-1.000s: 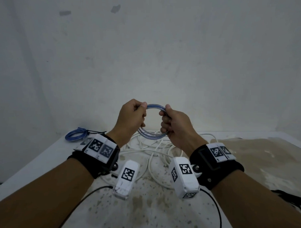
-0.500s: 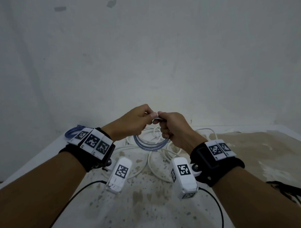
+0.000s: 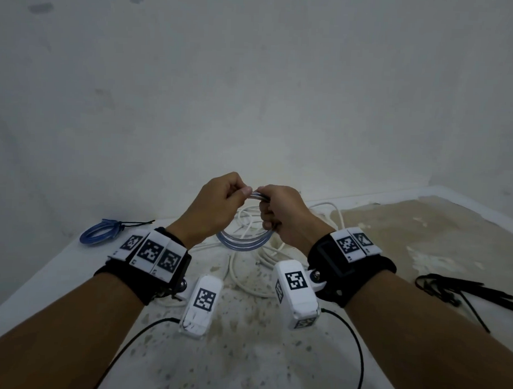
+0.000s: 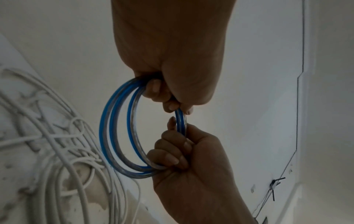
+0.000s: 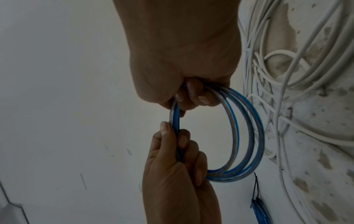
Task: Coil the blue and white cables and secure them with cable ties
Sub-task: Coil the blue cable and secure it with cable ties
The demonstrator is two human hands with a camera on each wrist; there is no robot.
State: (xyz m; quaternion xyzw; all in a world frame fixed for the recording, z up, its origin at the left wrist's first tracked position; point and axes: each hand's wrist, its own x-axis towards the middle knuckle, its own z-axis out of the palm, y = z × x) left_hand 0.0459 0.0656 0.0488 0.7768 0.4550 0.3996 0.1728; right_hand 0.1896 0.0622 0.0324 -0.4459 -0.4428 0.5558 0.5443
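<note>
A small coil of blue and clear cable [image 3: 242, 244] hangs in the air above the table. My left hand [image 3: 233, 193] and right hand [image 3: 268, 208] meet at its top, both with fingers curled round the strands. The left wrist view shows the coil [image 4: 107, 136] as several loops, gripped by the left hand [image 4: 162, 94] from above and the right hand [image 4: 178, 153] from below. The right wrist view shows the same coil [image 5: 254, 136] held on both sides. Loose white cables [image 3: 246, 275] lie tangled on the table under the hands.
A second blue coil [image 3: 100, 233], bound with a black tie, lies at the table's far left edge. Several black cable ties [image 3: 464, 293] lie at the right. The stained white table [image 3: 244, 354] ends at a plain wall behind.
Both hands came down and closer together. They went from holding the coil's two sides to gripping its top, and the loop now hangs below them.
</note>
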